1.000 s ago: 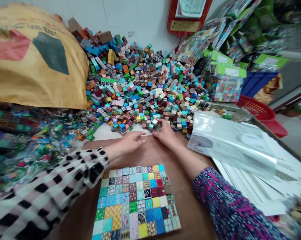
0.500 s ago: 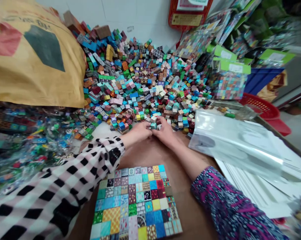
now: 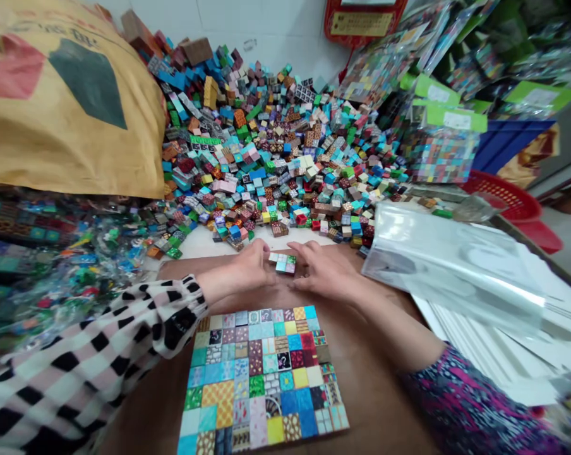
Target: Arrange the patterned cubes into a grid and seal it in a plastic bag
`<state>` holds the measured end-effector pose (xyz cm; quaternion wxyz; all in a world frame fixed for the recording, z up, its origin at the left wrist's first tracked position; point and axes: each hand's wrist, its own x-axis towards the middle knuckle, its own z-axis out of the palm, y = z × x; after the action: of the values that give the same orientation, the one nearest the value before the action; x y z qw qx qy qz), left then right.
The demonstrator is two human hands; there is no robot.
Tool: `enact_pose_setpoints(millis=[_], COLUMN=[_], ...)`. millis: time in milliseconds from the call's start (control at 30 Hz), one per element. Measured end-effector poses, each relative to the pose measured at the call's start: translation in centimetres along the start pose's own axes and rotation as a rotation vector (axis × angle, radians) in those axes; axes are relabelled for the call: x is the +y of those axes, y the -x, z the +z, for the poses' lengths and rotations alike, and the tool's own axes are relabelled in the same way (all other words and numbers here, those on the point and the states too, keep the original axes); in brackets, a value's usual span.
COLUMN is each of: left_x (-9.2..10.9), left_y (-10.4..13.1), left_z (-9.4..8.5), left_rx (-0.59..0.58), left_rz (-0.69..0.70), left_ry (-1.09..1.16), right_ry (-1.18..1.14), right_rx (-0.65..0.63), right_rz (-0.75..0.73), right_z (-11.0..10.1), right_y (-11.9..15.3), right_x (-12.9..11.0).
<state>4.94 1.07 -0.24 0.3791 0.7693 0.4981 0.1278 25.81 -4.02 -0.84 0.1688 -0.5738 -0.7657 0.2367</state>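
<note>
My left hand (image 3: 247, 265) and my right hand (image 3: 326, 272) meet over the brown board (image 3: 361, 392), pinching a small cluster of printed cubes (image 3: 282, 262) between their fingertips. A big heap of small coloured cubes (image 3: 276, 151) rises just beyond the hands, against the white wall. In front of me lies a square mosaic of cubes (image 3: 261, 376), packed edge to edge in rows on the board. My sleeves differ: black-and-white check on the left, purple pattern on the right.
A tan sack (image 3: 62, 101) bulges at the left above bags of cubes (image 3: 48, 265). Clear plastic bags (image 3: 446, 259) and white sheets (image 3: 494, 354) lie at the right. Packed cube sets with green labels (image 3: 437, 139), a red basket (image 3: 508, 202) and a blue crate stand behind.
Both hands drew back from the edge of the heap toward me, bringing a few cubes out onto the brown board between them. The view tilted slightly.
</note>
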Motion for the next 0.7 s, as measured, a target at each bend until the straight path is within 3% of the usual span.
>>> enact_pose_setpoints(millis=[100, 267, 433, 700], left_x=[0.2, 0.1, 0.6, 0.4], left_y=[-0.4, -1.1, -1.4, -1.2], left_z=[0.1, 0.6, 0.6, 0.1], left_rx=[-0.009, -0.106, -0.119, -0.114], left_rz=[0.037, 0.216, 0.223, 0.259], left_ry=[-0.125, -0.287, -0.316, -0.335], right_ry=[0.010, 0.018, -0.072, -0.103], right_rx=[0.034, 0.029, 0.018, 0.109], right_rz=[-0.006, -0.015, -0.008, 0.006], right_z=[-0.3, -0.5, -0.7, -0.2], right_y=[0.9, 2.6, 3.5, 3.0], right_x=[1.1, 2.9, 3.4, 3.4])
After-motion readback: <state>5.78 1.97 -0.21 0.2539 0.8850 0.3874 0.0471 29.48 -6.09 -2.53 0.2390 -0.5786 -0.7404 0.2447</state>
